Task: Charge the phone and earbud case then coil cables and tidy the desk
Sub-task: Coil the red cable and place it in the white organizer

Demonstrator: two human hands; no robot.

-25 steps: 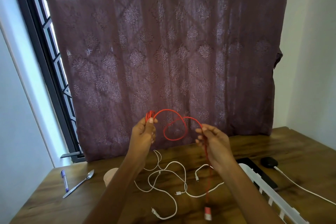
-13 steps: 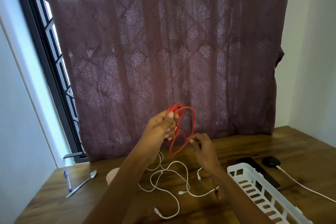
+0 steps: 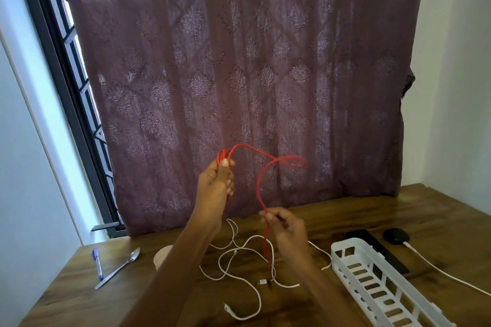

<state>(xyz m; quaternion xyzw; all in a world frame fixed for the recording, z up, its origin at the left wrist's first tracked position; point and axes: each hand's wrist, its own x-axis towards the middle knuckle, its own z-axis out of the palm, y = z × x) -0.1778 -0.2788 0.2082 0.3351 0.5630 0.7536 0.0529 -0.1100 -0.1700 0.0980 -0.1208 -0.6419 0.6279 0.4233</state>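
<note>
Left hand (image 3: 216,186) is pinching the gathered loops of the red cable (image 3: 259,183); right hand (image 3: 285,228) is gripping its slack. It looks light and floppy, best held right at the bundle.

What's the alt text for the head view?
Two hands coil a red cable above a wooden desk: left hand pinches the loops, right hand feeds slack. Below lie white cables, a white basket, spoon and pen.
</note>
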